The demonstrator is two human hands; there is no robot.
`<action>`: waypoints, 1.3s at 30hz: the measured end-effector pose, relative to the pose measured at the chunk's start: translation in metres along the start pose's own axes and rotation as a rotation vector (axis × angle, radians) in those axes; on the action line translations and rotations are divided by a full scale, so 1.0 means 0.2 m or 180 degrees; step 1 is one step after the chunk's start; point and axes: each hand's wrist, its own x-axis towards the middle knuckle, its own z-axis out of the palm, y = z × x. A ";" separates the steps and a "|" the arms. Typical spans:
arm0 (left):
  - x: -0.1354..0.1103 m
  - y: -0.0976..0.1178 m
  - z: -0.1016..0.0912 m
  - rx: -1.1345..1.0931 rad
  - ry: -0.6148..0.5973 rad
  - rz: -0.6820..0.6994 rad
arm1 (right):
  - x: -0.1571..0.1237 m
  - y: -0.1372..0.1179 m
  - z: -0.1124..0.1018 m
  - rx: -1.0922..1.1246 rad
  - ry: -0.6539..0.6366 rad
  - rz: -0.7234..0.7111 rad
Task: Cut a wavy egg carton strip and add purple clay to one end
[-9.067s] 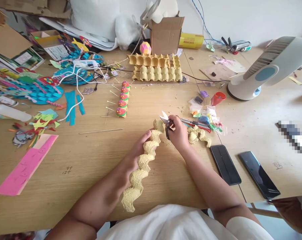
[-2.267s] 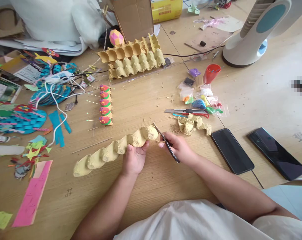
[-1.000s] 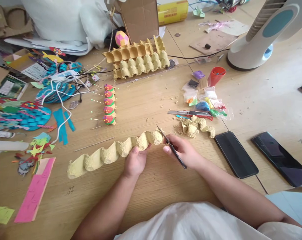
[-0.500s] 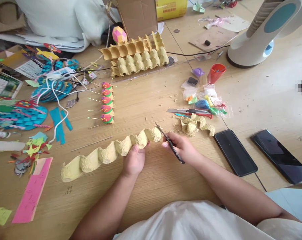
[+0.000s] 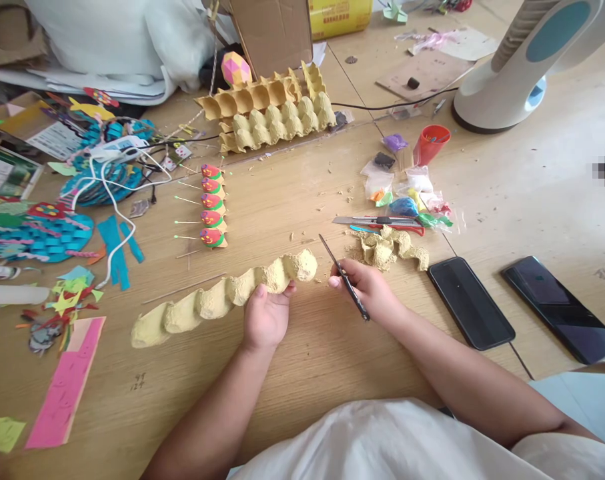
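The wooden table (image 5: pixel 302 360) is crowded on its far and left sides, so a wide swing of the long egg-carton strip (image 5: pixel 215 300) could knock things there. That strip lies across the middle, above the near part of the table; its left end hangs well beyond any grip, and the weight there could bend or tear the thin pulp. The left hand (image 5: pixel 265 319) pinches it toward the right end, so a slip of the blades could nick those fingers. The right hand (image 5: pixel 367 288) is closed round black-handled scissors (image 5: pixel 351 291), tips just beside the last cup (whether the blades are parted, I cannot tell). A careless reach farther off might meet the utility knife (image 5: pixel 377 221), its blade seemingly bare. Small pulp crumbs (image 5: pixel 349 198) could get scattered by a sleeve.
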 end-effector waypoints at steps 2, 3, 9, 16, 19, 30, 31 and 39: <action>0.00 0.00 0.00 -0.0034 0.0021 -0.0043 | -0.01 -0.02 0.00 0.0206 -0.0059 0.0051; 0.00 0.00 -0.01 -0.0054 0.0036 -0.0067 | -0.01 -0.03 0.00 0.0266 -0.0137 0.0041; -0.01 -0.01 -0.01 -0.0143 0.0216 -0.0078 | -0.04 -0.08 -0.01 -0.0070 -0.0550 -0.0038; -0.01 -0.01 -0.01 0.0056 0.0206 0.0194 | -0.05 -0.09 0.00 -0.0279 -0.0652 0.0034; -0.02 -0.01 -0.02 0.0077 0.0152 0.0304 | -0.05 -0.09 -0.01 -0.0326 -0.0656 0.0014; -0.02 -0.02 -0.04 0.0175 0.0106 0.0298 | -0.03 -0.03 0.00 -0.0119 -0.0687 0.0020; -0.02 -0.02 -0.04 0.0187 0.0106 0.0281 | -0.03 -0.03 0.00 -0.0111 -0.0680 0.0028; -0.02 -0.02 -0.04 0.0279 0.0113 0.0364 | -0.03 -0.04 0.00 -0.0047 -0.0684 0.0054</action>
